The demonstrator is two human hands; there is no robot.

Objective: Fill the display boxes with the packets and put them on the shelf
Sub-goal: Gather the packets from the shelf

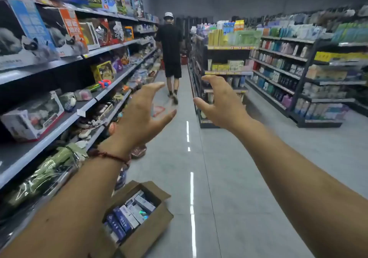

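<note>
Both hands are stretched out mid-frame and holding nothing. The left hand (139, 116), with a red string bracelet (111, 155) on the wrist, has its fingers spread loose, and the right hand (223, 102) is just as relaxed. The open brown cardboard box (148, 236) sits on the grey tiled floor (229, 178) at bottom centre, full of blue and white packets (129, 214). It's right beside the long grey metal shelf (39, 147) of toys on the left. A person in black clothes (171, 44) is up the aisle, top centre.

The left forearm (65, 198) hides the 9 o'clock side of the cardboard box (150, 230). Print on its packets (127, 216) is unreadably blurred, as are toy boxes (25, 28) at 10 o'clock.
</note>
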